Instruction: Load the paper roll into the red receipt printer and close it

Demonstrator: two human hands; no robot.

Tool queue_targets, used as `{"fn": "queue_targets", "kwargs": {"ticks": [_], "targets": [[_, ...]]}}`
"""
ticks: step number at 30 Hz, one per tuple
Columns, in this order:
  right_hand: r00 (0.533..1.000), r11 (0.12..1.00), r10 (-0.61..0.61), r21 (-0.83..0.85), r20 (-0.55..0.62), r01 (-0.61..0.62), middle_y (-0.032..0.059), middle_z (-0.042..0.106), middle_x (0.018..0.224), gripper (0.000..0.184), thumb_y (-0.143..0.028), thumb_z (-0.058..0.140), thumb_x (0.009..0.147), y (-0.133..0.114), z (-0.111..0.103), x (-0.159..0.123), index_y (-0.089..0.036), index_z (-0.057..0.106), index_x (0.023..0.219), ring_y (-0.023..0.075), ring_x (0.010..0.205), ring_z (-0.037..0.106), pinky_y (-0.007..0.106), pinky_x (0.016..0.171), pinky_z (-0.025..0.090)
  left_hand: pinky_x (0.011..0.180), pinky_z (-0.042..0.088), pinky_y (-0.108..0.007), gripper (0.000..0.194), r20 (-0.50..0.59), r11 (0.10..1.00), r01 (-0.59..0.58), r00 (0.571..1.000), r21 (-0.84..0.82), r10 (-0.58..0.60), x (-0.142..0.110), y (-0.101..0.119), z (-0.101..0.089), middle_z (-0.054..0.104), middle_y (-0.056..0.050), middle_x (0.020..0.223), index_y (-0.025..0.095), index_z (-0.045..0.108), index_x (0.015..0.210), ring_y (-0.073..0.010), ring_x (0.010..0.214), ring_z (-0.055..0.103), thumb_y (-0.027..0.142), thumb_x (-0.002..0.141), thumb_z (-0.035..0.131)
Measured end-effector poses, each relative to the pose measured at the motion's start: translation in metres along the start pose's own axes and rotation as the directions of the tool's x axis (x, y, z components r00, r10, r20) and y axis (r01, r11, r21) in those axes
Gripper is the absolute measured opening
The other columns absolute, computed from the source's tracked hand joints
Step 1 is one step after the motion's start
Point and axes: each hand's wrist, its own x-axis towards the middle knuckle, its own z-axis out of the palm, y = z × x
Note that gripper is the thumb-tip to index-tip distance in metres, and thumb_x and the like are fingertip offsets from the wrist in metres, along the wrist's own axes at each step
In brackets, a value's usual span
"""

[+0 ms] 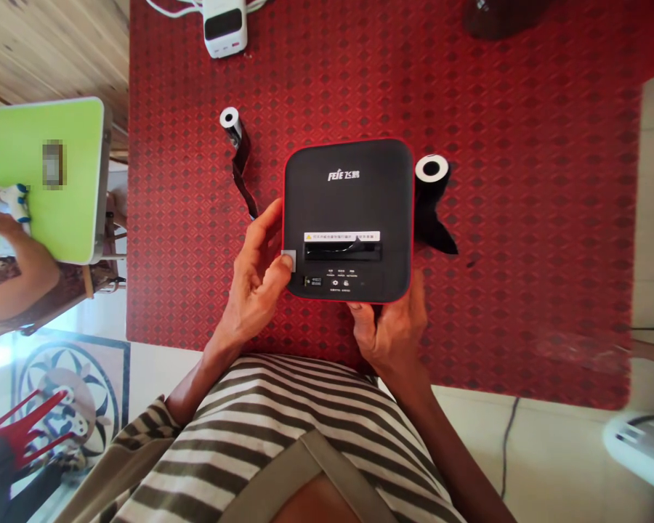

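Printer (349, 189) on red mat (523, 218), front edge between both hands. Left hand (253, 280): fingers narrow, pinching white tab (288, 260) at corner. Right hand (386, 327): fingers curled under edge, holding printer. Left roll (230, 120), right roll (432, 174) beside printer.

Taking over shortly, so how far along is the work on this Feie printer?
Done, it seems: two white-cored rolls lie on the red mat with dark strips unwound. In hand: the left hand has its fingers on a pale square at the corner of the Feie printer, and the right hand is at its near edge. Left: both rolls lie outside the printer, beside its dark slot.
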Motion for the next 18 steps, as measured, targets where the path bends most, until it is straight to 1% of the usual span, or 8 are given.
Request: {"fn": "queue_targets", "kwargs": {"ticks": [4,6,8,11,13,15,18], "targets": [[1.0,1.0,-0.012,0.017,-0.01,0.012,0.0208,0.078,0.137,0.07,-0.069,0.052,0.129,0.0,0.0,0.001,-0.021,0.064,0.178,0.0399,0.115,0.077,0.061,0.099,0.071,0.154,0.061,-0.064,0.072,-0.009,1.0,0.029,1.0,-0.004,-0.029,-0.001,0.005,0.002,0.068,-0.007,0.2,0.045,0.058,0.195,-0.0421,0.188,0.067,0.065,0.129,0.077],[1.0,1.0,-0.024,0.001,-0.018,0.024,0.02,0.078,0.134,0.07,-0.066,0.051,0.129,0.001,0.0,0.001,-0.02,0.063,0.18,0.0387,0.111,0.076,0.058,0.096,0.07,0.154,0.061,-0.065,0.072,-0.009,0.999,0.039,0.999,0.001,-0.039,0.0,0.005,0.002,0.069,-0.008,0.2,0.045,0.059,0.195,-0.0421,0.188,0.067,0.065,0.129,0.078],[1.0,1.0,-0.022,-0.01,-0.01,0.022,0.0186,0.078,0.13,0.071,-0.065,0.05,0.129,0.001,0.0,0.0,-0.019,0.062,0.181,0.0372,0.107,0.075,0.057,0.093,0.07,0.154,0.061,-0.066,0.071,-0.012,0.999,0.032,0.999,0.009,-0.032,0.0,0.004,0.002,0.069,-0.008,0.199,0.045,0.059,0.194,-0.0427,0.187,0.068,0.065,0.129,0.078],[1.0,1.0,-0.004,-0.013,0.006,0.004,0.0191,0.079,0.131,0.07,-0.065,0.049,0.13,0.002,0.001,-0.002,-0.019,0.062,0.181,0.0382,0.109,0.076,0.059,0.096,0.07,0.154,0.061,-0.067,0.069,-0.011,1.0,0.001,1.0,0.017,-0.001,0.001,0.002,0.002,0.07,-0.008,0.198,0.046,0.06,0.194,-0.0433,0.187,0.067,0.066,0.13,0.077],[1.0,1.0,0.001,-0.007,0.0,-0.001,0.0195,0.08,0.132,0.069,-0.066,0.048,0.13,0.002,0.002,-0.002,-0.021,0.063,0.18,0.0391,0.11,0.077,0.061,0.096,0.071,0.154,0.061,-0.067,0.068,-0.005,0.999,-0.02,1.0,0.03,0.02,0.002,0.0,0.001,0.069,-0.007,0.199,0.048,0.06,0.193,-0.043,0.189,0.065,0.066,0.13,0.077],[1.0,1.0,-0.004,0.019,-0.007,0.004,0.0187,0.081,0.131,0.068,-0.065,0.051,0.129,0.001,0.002,0.0,-0.022,0.062,0.18,0.0391,0.108,0.077,0.06,0.093,0.072,0.154,0.061,-0.066,0.069,-0.005,0.998,-0.025,1.0,0.05,0.026,0.001,-0.002,0.001,0.067,-0.006,0.201,0.049,0.059,0.194,-0.0426,0.19,0.064,0.067,0.129,0.076],[1.0,0.998,-0.017,0.067,0.005,0.016,0.0174,0.085,0.132,0.063,-0.061,0.056,0.129,-0.002,-0.009,0.008,-0.029,0.064,0.183,0.0393,0.108,0.08,0.059,0.092,0.074,0.151,0.063,-0.065,0.07,-0.031,0.998,-0.034,0.999,0.055,0.036,0.0,-0.006,0.003,0.067,-0.007,0.201,0.048,0.058,0.194,-0.0425,0.186,0.068,0.07,0.13,0.074]]}}
